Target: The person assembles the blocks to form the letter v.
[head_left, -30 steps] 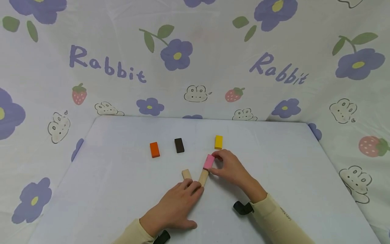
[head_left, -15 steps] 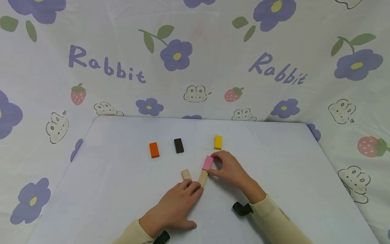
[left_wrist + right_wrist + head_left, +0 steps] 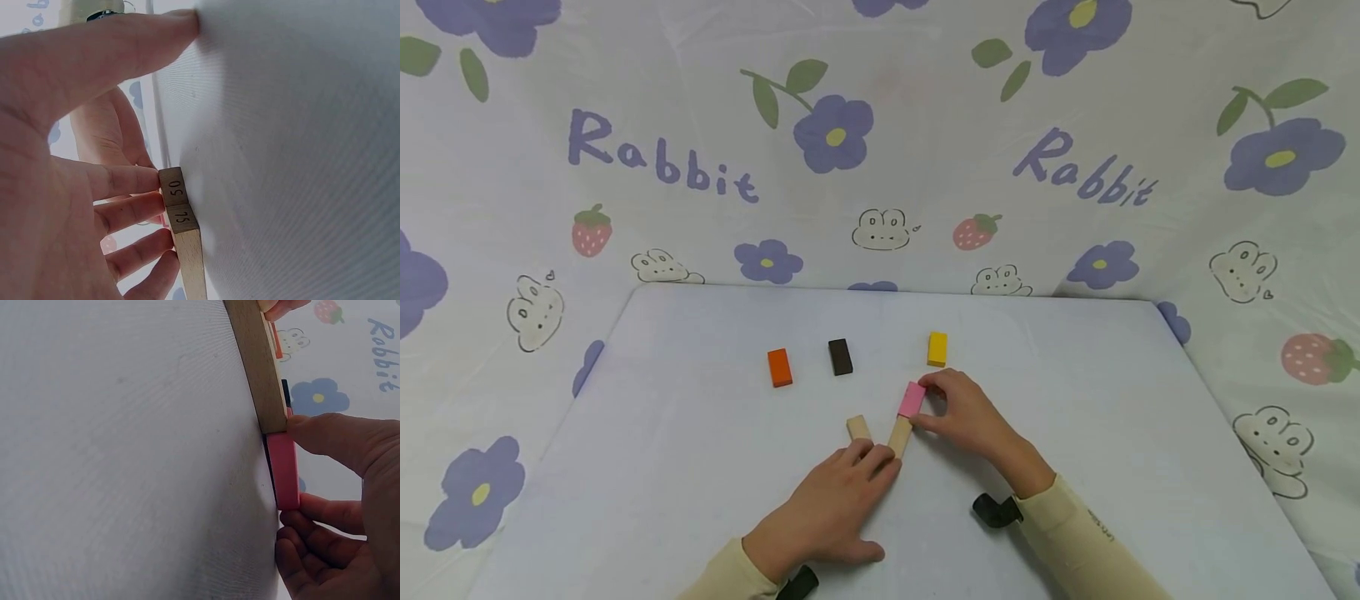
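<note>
Pink block [image 3: 912,400] lies on white table [image 3: 700,467], end to end with right-hand wooden block [image 3: 900,437], touching. Right hand [image 3: 966,414] pinches pink block lengthwise, thumb at the wood joint, index finger at the far end; other fingers loosely bent. Left hand [image 3: 838,504] has fingers mostly extended, slightly spread, fingertips on both wooden blocks, thumb out wide. Left-hand wooden block [image 3: 859,427] angles away, making a V; ends marked 50 and 75 show in left wrist view. Beyond: orange block [image 3: 780,367], black block [image 3: 840,357] near it, yellow block [image 3: 937,349] off right. Rabbit-print cloth [image 3: 910,142] behind.
</note>
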`<state>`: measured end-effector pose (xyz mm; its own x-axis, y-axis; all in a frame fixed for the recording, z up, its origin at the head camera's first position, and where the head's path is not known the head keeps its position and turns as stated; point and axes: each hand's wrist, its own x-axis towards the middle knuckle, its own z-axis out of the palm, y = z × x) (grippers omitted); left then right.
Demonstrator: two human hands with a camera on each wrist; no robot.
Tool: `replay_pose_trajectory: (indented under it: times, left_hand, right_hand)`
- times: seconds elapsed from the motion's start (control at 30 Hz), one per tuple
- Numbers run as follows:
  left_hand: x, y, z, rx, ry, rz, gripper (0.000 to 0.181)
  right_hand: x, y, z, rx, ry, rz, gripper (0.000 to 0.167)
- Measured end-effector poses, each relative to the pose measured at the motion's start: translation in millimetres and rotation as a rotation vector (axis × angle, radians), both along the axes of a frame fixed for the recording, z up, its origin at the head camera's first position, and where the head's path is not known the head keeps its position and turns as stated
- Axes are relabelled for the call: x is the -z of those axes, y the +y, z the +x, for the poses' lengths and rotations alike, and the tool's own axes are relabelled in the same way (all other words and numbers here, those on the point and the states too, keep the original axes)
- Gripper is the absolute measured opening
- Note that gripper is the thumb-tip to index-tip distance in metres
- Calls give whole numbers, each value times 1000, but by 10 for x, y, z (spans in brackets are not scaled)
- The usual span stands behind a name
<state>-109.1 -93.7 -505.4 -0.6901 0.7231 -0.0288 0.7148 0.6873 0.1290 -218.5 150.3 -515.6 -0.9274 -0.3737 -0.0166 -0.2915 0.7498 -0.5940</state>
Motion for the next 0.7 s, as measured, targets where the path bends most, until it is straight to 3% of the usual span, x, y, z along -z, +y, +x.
replay_pose_trajectory:
  times: [0.7]
  left_hand:
    - [7, 14, 11, -3, -9, -1, 98]
  right_hand:
    - [14, 16, -24, -3, -5, -6, 52]
